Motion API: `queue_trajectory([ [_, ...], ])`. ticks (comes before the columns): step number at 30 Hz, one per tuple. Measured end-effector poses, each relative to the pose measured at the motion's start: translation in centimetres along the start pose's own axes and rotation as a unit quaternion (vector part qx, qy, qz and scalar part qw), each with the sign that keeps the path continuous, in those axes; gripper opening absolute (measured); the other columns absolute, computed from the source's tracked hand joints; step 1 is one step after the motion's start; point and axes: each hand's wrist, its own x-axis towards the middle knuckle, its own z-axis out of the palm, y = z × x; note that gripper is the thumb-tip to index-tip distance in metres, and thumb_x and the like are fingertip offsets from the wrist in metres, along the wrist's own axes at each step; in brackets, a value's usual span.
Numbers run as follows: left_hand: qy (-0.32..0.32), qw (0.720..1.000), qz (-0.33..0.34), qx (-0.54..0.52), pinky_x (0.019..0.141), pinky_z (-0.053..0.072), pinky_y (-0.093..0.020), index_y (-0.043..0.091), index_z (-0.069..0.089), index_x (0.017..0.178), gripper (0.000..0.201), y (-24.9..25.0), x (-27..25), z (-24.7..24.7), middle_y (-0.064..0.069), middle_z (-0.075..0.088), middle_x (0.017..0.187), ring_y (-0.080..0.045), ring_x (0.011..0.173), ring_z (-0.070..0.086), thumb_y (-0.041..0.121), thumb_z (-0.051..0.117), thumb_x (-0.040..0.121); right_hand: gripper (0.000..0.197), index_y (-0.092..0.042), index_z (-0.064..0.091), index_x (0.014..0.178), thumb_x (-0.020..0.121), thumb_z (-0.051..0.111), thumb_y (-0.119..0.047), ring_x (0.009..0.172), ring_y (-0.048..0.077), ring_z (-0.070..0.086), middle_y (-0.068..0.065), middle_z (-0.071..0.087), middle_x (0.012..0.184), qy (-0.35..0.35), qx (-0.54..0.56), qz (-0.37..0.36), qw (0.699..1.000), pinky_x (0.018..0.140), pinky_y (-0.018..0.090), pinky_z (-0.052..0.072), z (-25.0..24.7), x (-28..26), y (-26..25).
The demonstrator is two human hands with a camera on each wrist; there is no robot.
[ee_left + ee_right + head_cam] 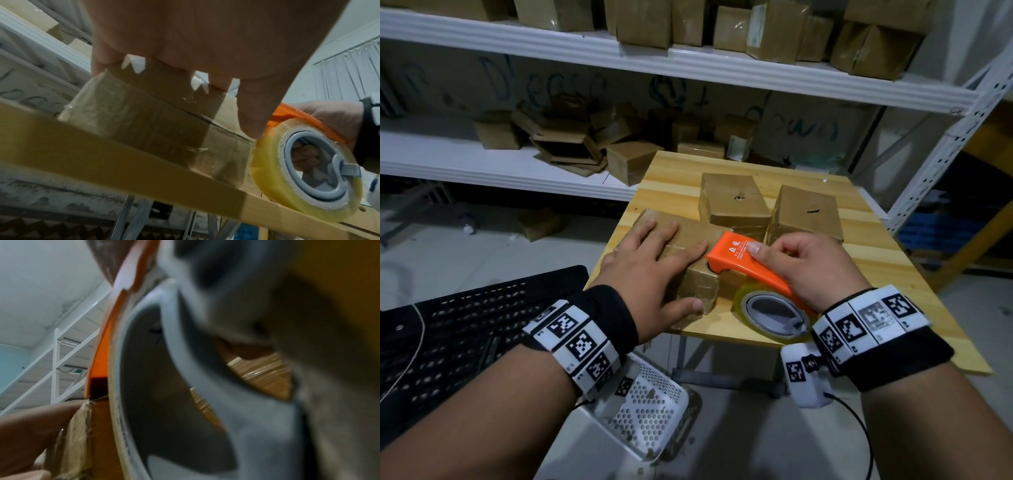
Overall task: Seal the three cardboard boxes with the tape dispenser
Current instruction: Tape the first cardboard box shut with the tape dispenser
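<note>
lighting is dim and even, with soft shadows. the head view bends the shelf at its edges. glare marks the tape roll. the right wrist view is heavily blurred and out of focus.

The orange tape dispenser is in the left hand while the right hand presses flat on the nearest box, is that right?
Not quite: the hands are swapped. In the head view the right hand grips the orange tape dispenser, and the left hand presses flat on the nearest box.
</note>
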Motion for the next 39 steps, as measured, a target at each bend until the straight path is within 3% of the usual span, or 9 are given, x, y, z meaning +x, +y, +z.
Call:
queue_trajectory([
  [7,0.002,0.999,-0.015,-0.053,0.118,0.025,-0.059,0.061,0.020,0.150,0.063,-0.1,0.3,-0.2,0.011,0.011,0.168,-0.017,0.154,-0.005,0.074,0.027,0.089,0.046,-0.026,0.073,0.084,0.086,0.063,-0.070,0.072,0.014,0.074,-0.004,0.075,0.080,-0.004,-0.004,0.000,1.000,0.069,0.034,0.060,-0.1,-0.2,0.0],
  [12,0.016,0.997,-0.015,-0.072,0.115,0.030,-0.061,0.064,0.025,0.146,0.076,-0.5,0.8,0.3,0.011,0.018,0.166,-0.018,0.154,0.001,0.082,0.006,0.074,0.046,-0.026,0.073,0.083,0.081,0.067,-0.072,0.075,0.014,0.073,-0.006,0.074,0.083,0.005,0.000,0.001,1.000,0.071,0.037,0.062,-0.7,-0.4,0.0],
  [15,0.013,0.997,-0.012,-0.070,0.116,0.028,-0.061,0.064,0.022,0.146,0.073,-0.6,0.9,0.5,0.011,0.018,0.167,-0.019,0.154,0.001,0.085,0.007,0.078,0.047,-0.026,0.074,0.083,0.079,0.069,-0.072,0.075,0.015,0.074,-0.004,0.076,0.083,-0.002,0.001,0.013,1.000,0.078,0.043,0.063,-1.4,-0.5,0.4],
  [19,0.016,0.998,-0.008,-0.067,0.116,0.029,-0.061,0.066,0.017,0.145,0.071,-0.7,0.8,0.7,0.010,0.019,0.167,-0.020,0.154,0.002,0.083,0.006,0.076,0.046,-0.024,0.075,0.082,0.077,0.072,-0.070,0.071,0.018,0.076,-0.001,0.077,0.079,0.000,0.021,0.035,0.999,0.078,0.046,0.064,-2.6,-0.8,1.5],
  [26,-0.006,0.999,-0.032,-0.027,0.118,0.025,-0.060,0.066,0.017,0.147,0.065,0.3,0.6,-0.1,0.014,0.013,0.167,-0.018,0.155,0.000,0.078,0.012,0.083,0.042,-0.024,0.076,0.083,0.079,0.073,-0.065,0.068,0.016,0.076,-0.002,0.078,0.078,-0.008,0.025,0.025,0.999,0.072,0.039,0.064,-3.2,-1.1,1.8],
  [30,-0.014,0.999,-0.027,-0.040,0.120,0.023,-0.056,0.066,0.019,0.145,0.071,0.6,0.4,-0.6,0.013,0.013,0.168,-0.019,0.155,-0.001,0.080,0.009,0.076,0.042,-0.024,0.076,0.084,0.079,0.073,-0.065,0.072,0.018,0.076,-0.001,0.078,0.079,-0.017,0.018,0.018,1.000,0.074,0.039,0.062,-3.5,-1.1,2.1],
  [35,-0.017,0.998,-0.023,-0.051,0.121,0.022,-0.055,0.065,0.018,0.145,0.068,0.6,0.4,-0.7,0.012,0.013,0.168,-0.019,0.155,-0.002,0.076,0.012,0.078,0.040,-0.022,0.077,0.082,0.079,0.075,-0.063,0.070,0.017,0.075,-0.002,0.077,0.078,-0.015,0.008,0.026,1.000,0.067,0.033,0.059,-4.4,-1.3,2.7],
  [39,-0.018,0.998,-0.027,-0.050,0.121,0.022,-0.056,0.063,0.021,0.147,0.065,0.8,0.4,-0.7,0.011,0.014,0.168,-0.019,0.155,-0.002,0.071,0.019,0.083,0.041,-0.024,0.077,0.084,0.076,0.075,-0.065,0.072,0.016,0.076,-0.004,0.078,0.080,-0.029,-0.001,0.026,0.999,0.070,0.035,0.059,-4.5,-1.4,2.8],
])
